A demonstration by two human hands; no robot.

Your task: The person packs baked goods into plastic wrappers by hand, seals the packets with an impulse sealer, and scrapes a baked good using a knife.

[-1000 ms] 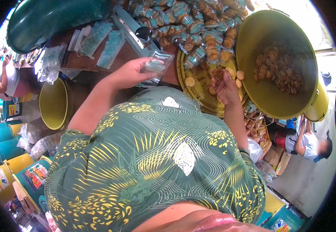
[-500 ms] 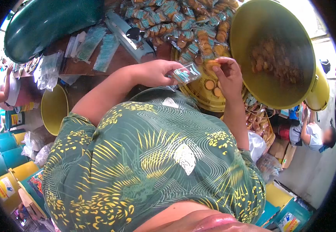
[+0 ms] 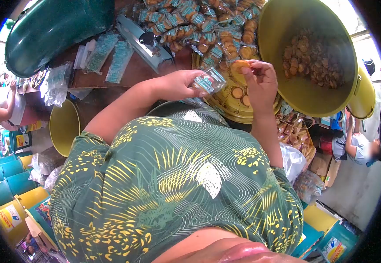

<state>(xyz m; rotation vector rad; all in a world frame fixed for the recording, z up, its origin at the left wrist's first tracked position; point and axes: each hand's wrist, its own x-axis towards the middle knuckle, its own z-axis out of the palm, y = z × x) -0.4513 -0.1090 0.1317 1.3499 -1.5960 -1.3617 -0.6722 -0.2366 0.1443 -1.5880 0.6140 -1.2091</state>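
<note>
My left hand (image 3: 189, 84) grips a small clear printed plastic packet (image 3: 209, 80) between thumb and fingers, its end pointing right. Across from it, my right hand (image 3: 260, 81) pinches a round golden biscuit (image 3: 239, 66) at its edge, apart from the packet. Beneath both hands is a round yellow lid (image 3: 223, 104), with a few loose biscuits (image 3: 237, 93) lying on it. A big yellow tub (image 3: 271, 48) tilts toward me beside my right hand, and many biscuits (image 3: 306, 57) are heaped inside.
Filled biscuit packets (image 3: 199, 19) pile up at the back. Left of them lie a blue bag sealer (image 3: 140, 41) and flat printed bags (image 3: 119, 61). A dark green tub (image 3: 59, 35) leans at the far left. People (image 3: 357, 147) work at both sides.
My right hand has shifted slightly up with the biscuit. The packet in my left hand is turned and tilted more upright. The view has moved slightly.
</note>
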